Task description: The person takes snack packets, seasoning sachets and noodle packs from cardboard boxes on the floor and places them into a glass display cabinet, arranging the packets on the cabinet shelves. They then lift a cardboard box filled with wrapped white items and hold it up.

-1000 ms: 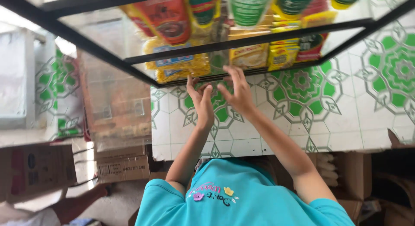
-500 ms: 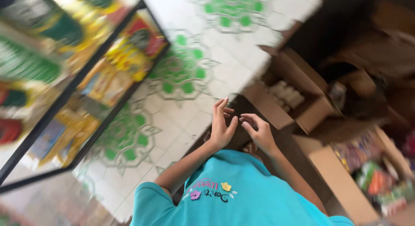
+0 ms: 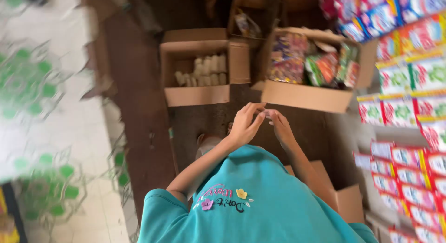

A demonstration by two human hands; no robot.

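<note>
Head view: our left hand (image 3: 244,126) & right hand (image 3: 280,127) meet fingertip-to-fingertip, grip unclear; far boxes (image 3: 197,95) still part-full.

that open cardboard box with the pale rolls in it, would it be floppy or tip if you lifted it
The cardboard box would probably sag a little: its flaps stand open. The pale rolls fill only part of it, so it likely feels light, and they may shift. Both hands, left and right, are off it.

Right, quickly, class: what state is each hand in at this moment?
Left hand: fingers curled, touching the right; whether it holds anything cannot be told.
Right hand: the same, cannot be told.
</note>
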